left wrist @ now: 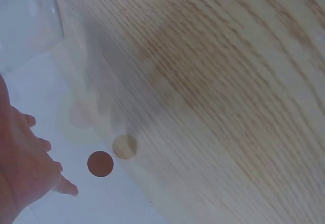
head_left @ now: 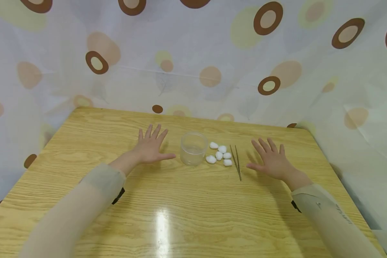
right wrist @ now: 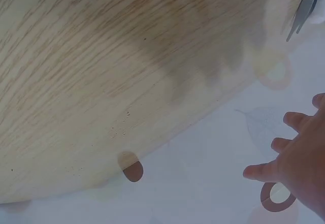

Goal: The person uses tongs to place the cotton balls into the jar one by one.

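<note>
My left hand is held with fingers spread and nothing in it, just left of a clear round container. White cotton balls, several of them, lie in a loose group to the right of the container. Beside them lie metal tweezers, tips pointing away from me. Right of the tweezers, my right hand also has its fingers spread and holds nothing. The left wrist view shows part of the container near the left hand; the right wrist view shows the tweezers beyond the right hand.
All of this is on a wooden table with a light glare near its front. A pale curtain with brown and beige ovals hangs behind the table and at both sides.
</note>
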Available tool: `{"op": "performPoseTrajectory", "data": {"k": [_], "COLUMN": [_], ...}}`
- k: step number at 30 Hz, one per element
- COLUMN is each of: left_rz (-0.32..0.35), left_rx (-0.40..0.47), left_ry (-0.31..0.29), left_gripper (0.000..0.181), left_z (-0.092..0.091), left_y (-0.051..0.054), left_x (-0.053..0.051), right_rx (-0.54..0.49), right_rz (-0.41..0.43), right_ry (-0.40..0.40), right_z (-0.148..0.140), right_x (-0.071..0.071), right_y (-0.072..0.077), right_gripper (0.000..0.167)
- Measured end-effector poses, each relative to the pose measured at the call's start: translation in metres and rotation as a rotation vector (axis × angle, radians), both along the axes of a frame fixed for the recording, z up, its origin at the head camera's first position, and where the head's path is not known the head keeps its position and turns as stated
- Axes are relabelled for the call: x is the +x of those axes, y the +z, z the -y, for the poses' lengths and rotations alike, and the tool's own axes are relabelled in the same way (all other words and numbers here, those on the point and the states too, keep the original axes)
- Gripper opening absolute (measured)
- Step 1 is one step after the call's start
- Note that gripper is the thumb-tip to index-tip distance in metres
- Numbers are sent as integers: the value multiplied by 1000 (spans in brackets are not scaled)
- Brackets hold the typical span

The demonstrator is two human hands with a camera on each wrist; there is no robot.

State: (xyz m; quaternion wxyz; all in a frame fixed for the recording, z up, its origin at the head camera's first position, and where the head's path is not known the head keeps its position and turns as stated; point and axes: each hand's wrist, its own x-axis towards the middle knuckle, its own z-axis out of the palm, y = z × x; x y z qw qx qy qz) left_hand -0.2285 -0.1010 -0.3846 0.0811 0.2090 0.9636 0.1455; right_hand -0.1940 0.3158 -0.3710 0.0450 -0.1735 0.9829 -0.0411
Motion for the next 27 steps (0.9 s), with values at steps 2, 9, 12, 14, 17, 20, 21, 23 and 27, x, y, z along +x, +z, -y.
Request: {"op": "performPoseTrajectory", "data": {"k": [2, 9, 12, 14, 17, 20, 21, 23, 27], "left_rz": [-2, -6, 11, 25, 46, 57, 61, 61, 67], "left_rx": [-1, 72, 118, 140, 166, 186, 193, 205, 225], "left_ry": [-2, -13, -5, 2, 8, 7, 6, 2, -6], "left_gripper": [97, 102, 102, 102, 102, 102, 103, 103, 101], "left_z": [-1, -11, -18, -22, -29, -35, -37, -41, -47], "left_y": [0, 1, 1, -1, -3, -5, -5, -5, -4], "left_x": [-1, -3, -5, -7, -10, -11, -12, -12, -12], "right_rx": [8, 44, 58, 73, 91, 112, 117, 130, 152], "right_rz": [2, -64, -121, -148, -178, -213, -221, -237, -243], "right_ry": [1, 85, 168, 225, 297, 357, 371, 392, 396], "right_z": [-1, 0, 6, 12, 21, 28, 30, 34, 39], "right_x": [-1, -5, -8, -10, -13, -15, -15, -16, -19], "right_y": [-2, -8, -10, -12, -15, -17, -18, -19, -20], "right_gripper": [91, 82, 74, 70, 63, 56, 54, 49, 36]}}
